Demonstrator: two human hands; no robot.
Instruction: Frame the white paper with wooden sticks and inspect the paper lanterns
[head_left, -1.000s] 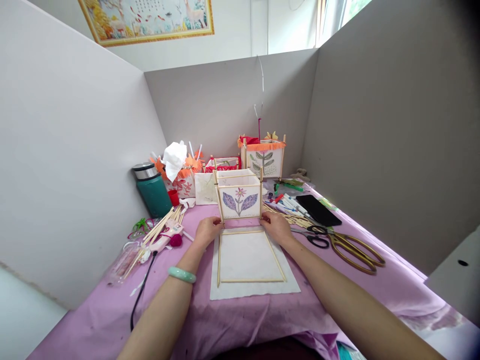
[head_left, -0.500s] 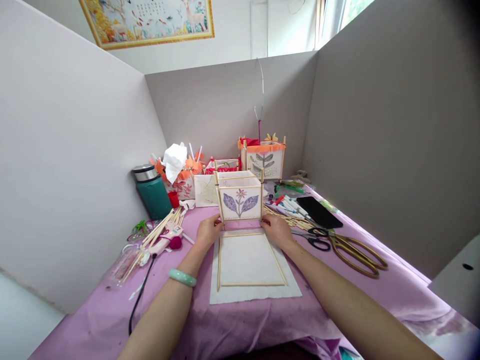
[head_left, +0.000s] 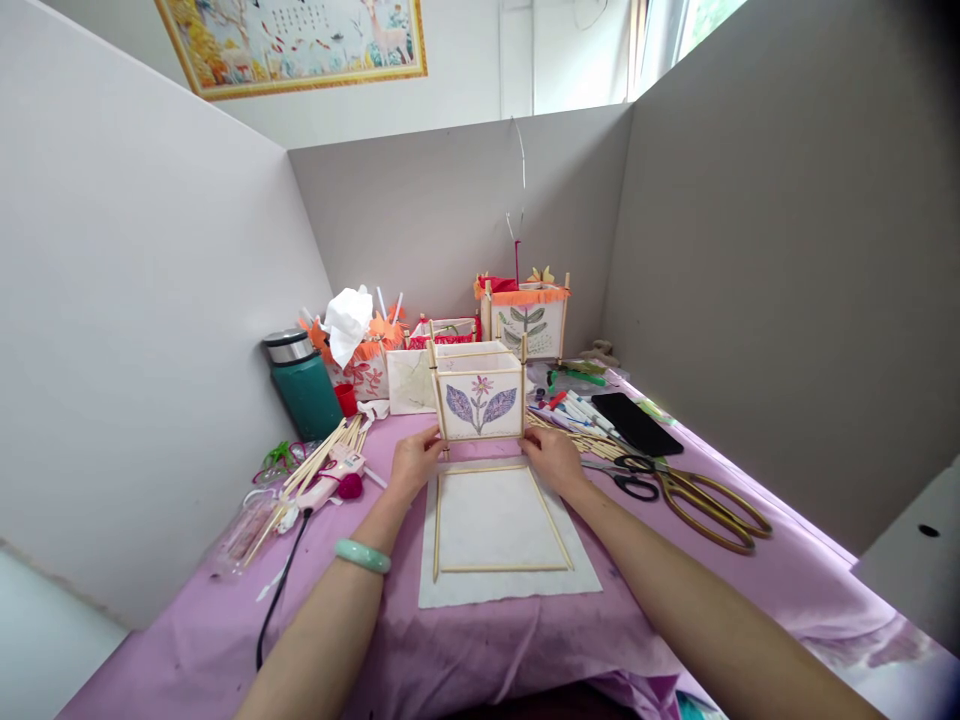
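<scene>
A paper lantern with a stick frame stands upright in front of me, a purple-leaved flower drawn on its front panel. My left hand closes its fingertips on the lantern's lower left corner post, a pale green bangle on that wrist. At the lower right post, my right hand pinches the other corner. Between my forearms lies a white paper sheet, with a rectangle of thin wooden sticks resting on it.
To the left are a teal bottle, a pink glue gun and loose sticks. On the right lie black scissors, large gold-handled scissors, a black phone and markers. A finished-looking lantern stands behind, near grey partitions.
Both hands keep their hold on the lantern's lower corners. The view has shifted very slightly; nothing else visibly moves.
</scene>
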